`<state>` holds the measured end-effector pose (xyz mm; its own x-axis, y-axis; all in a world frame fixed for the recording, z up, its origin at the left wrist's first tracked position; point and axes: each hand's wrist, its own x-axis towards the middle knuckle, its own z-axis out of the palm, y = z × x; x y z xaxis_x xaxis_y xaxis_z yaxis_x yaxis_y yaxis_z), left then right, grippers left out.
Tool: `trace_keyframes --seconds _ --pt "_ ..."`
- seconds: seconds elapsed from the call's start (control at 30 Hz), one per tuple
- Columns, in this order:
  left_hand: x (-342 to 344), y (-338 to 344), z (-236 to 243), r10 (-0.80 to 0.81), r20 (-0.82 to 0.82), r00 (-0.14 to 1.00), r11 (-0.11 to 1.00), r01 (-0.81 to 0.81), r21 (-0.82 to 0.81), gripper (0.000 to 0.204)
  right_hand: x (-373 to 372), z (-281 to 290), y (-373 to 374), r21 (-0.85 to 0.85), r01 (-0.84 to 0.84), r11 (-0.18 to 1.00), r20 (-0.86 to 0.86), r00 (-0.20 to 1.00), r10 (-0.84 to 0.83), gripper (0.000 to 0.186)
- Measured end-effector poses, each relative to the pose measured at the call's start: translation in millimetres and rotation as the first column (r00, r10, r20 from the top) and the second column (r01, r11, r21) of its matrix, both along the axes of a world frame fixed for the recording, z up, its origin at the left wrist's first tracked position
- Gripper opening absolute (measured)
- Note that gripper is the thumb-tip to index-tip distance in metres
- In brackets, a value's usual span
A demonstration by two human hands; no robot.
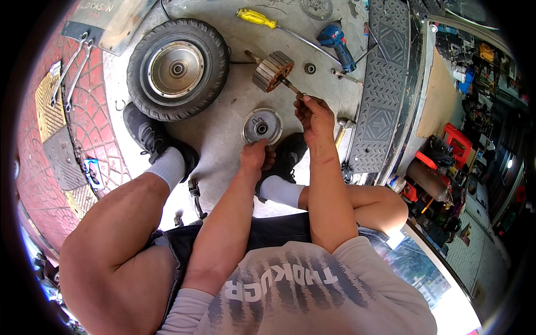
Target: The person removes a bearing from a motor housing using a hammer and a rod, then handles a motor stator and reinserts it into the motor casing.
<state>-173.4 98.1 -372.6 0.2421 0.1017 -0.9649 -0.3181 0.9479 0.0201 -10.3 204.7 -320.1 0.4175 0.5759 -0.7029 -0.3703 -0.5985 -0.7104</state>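
Note:
My right hand (315, 119) is closed around the end of the shaft of a motor stator (273, 71), a ridged metal cylinder with coppery windings on its end face. The stator is tilted, and a second stub of shaft with a cable sticks out on its far side. My left hand (255, 155) grips the near rim of a round metal motor cover (270, 119), which has a bearing at its centre. Left of the stator lies a black tyre on a metal hub (177, 69), its open side facing up.
Beyond the stator lie a yellow-handled screwdriver (257, 18), a blue power drill (337, 44) and a small bearing (310, 68). A hammer (345, 123) rests right of my right hand. Two wrenches (75, 72) lie far left. A ridged metal ramp (378, 89) borders the right.

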Motion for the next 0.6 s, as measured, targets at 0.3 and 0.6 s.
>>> trace_keyframes --seconds 0.3,0.6 --pt "-1.1 0.2 3.2 0.017 0.003 1.0 1.0 -0.017 0.008 0.027 1.7 -4.7 -2.1 0.011 -0.183 0.983 0.17 0.969 0.178 0.03" --pt "-1.1 0.1 0.8 0.038 0.001 0.999 0.999 -0.038 -0.003 0.028 -1.0 -2.1 -0.6 0.046 -0.258 0.965 0.237 0.941 0.24 0.03"
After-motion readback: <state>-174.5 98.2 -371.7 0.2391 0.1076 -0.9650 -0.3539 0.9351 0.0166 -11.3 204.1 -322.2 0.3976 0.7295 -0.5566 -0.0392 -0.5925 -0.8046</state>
